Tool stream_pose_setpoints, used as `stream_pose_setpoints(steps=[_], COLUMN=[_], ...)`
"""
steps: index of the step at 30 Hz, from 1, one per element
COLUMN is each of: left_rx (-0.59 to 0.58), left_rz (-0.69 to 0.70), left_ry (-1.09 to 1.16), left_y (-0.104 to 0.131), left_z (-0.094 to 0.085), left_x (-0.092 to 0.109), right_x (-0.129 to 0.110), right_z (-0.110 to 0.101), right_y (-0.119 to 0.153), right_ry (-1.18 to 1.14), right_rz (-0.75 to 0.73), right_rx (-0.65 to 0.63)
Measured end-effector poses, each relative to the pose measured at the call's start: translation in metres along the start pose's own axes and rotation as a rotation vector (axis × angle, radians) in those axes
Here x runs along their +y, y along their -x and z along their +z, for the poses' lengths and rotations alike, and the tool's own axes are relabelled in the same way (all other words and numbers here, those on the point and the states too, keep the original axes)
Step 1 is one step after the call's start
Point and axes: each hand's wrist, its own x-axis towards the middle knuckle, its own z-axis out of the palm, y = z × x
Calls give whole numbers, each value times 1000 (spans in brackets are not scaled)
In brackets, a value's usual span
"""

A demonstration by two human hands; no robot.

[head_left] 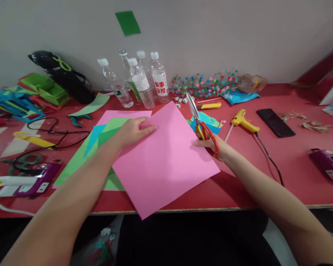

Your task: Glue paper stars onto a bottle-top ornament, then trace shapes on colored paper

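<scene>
A sheet of pink paper (166, 159) is held up over the table's front edge, one corner pointing toward me. My left hand (131, 132) pinches its upper left edge, thumb on top and the other fingers hidden beneath. At the right edge, my right hand (211, 145) has its thumb on the sheet and also holds scissors (195, 111) with red handles, blades pointing up and away. Whether the blades are apart is hard to see. Under my left forearm lie sheets of green paper (80, 162) and a piece of blue paper (93, 137).
Several plastic bottles (159, 79) stand along the wall. To the right lie a yellow glue gun (244, 121) with its cord, a black phone (276, 122) and a yellow utility knife (211, 106). Leftward are a purple power strip (46, 181), black cable and a black umbrella-like bundle (69, 83).
</scene>
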Motion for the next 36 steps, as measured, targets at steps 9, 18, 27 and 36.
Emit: stream_pose_setpoints(steps=[9,18,27,36], left_rx=[276,-447,287,397], left_rz=[363,-93,-61,-13], left_ry=[365,1058,973,990], left_y=[44,8,-44,-41], left_z=[17,112,94,87], left_x=[81,83,65,68], right_x=[-6,-7,-4,-6], right_z=[-51,-58,-53,-29], right_y=[-6,-8,2,16], right_ry=[-211,-170,272,389], right_rz=[-272,-290,-129,56], right_rx=[564,615,295,-79])
